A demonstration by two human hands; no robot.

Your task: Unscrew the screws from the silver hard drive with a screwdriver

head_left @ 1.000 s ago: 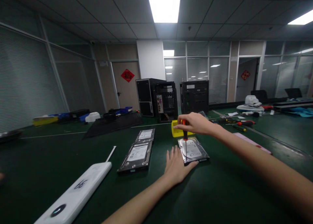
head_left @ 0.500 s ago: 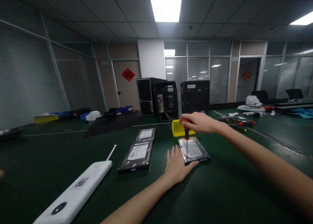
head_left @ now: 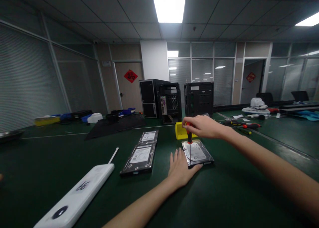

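Observation:
My right hand is closed around the red-and-black handle of a screwdriver. The screwdriver stands upright, its thin shaft reaching down to the near left corner of a silver hard drive lying on the table. Flat against that corner rests my left hand, its fingers stretched along the drive's left side and its thumb along the near edge. Whether the tip sits in a screw is too small to tell. To the left lie two more hard drives, a nearer one and a farther one.
A yellow bin stands just behind the drive, partly hidden by my right hand. Computer cases line the back. A white device marked 39 lies at front left. Pliers and other hand tools are on the right, a black mat at back left.
My right hand and the screwdriver's handle have shifted very slightly left and down. My left hand and the hard drive keep their places.

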